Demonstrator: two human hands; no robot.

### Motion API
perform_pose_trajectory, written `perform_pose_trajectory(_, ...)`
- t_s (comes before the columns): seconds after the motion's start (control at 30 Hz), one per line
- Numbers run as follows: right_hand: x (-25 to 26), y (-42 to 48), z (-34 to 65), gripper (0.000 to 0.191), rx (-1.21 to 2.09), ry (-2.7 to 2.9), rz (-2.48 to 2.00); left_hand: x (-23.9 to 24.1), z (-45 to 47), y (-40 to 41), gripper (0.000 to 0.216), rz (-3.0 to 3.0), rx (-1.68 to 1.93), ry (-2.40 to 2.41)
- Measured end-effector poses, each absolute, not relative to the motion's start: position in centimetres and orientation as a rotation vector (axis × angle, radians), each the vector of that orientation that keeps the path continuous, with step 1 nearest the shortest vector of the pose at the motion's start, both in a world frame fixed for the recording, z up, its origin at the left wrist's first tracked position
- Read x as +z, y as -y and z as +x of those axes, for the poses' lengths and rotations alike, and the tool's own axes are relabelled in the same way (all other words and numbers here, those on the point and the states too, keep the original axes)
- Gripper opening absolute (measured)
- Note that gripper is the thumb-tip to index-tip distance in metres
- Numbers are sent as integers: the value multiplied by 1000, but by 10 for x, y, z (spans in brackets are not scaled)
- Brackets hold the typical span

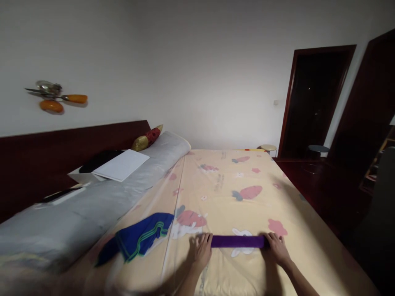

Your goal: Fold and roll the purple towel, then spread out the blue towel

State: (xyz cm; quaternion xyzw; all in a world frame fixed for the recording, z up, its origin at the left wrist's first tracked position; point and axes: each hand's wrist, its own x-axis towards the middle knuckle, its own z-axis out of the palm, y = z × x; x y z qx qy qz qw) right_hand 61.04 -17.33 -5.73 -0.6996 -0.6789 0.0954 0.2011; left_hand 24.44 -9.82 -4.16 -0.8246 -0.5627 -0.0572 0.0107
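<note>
A long, narrow strip of folded purple cloth lies across the patterned bedsheet in front of me. My left hand has its fingers closed around the strip's left end. At the other end, my right hand grips the cloth with bent fingers, the thumb side hidden. Between the two hands the strip looks flat and straight. To the left of my left hand lies a crumpled blue garment with green trim.
A long grey pillow runs along the dark headboard. On it rest a white box lid and a red-and-gold cushion. Stools stand beyond the bed, near a dark doorway.
</note>
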Motion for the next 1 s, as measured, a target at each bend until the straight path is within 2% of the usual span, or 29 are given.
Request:
perform_pose_trajectory(0.13, -51, 184, 594, 44, 265, 1809, -1984, -35, 255, 99, 53, -2557, -211, 1811)
perform_pose_trajectory(0.3, -14, 180, 602, 44, 371, 1767, -1919, -23, 235, 93, 58, -2723, -227, 1760)
perform_pose_trajectory(0.5, 98, 173, 614, 43, 568, 1827, -1567, -16, 230, 92, 62, -2955, -317, 1830)
perform_pose_trajectory(0.57, 144, 184, 602, 34, 581, 1859, -1394, -18, 243, 100, 61, -3023, -382, 1882)
perform_pose_trajectory(0.7, 213, 208, 565, 18, 380, 1873, -1211, -27, 284, 132, 48, -3171, -511, 2007)
perform_pose_trajectory(0.87, 241, 220, 525, 13, 170, 1885, -1003, -52, 333, 182, 73, -3250, -532, 2247)
perform_pose_trajectory(1.0, 245, 223, 513, 12, 158, 1955, -979, -70, 348, 203, 72, -3250, -594, 2373)
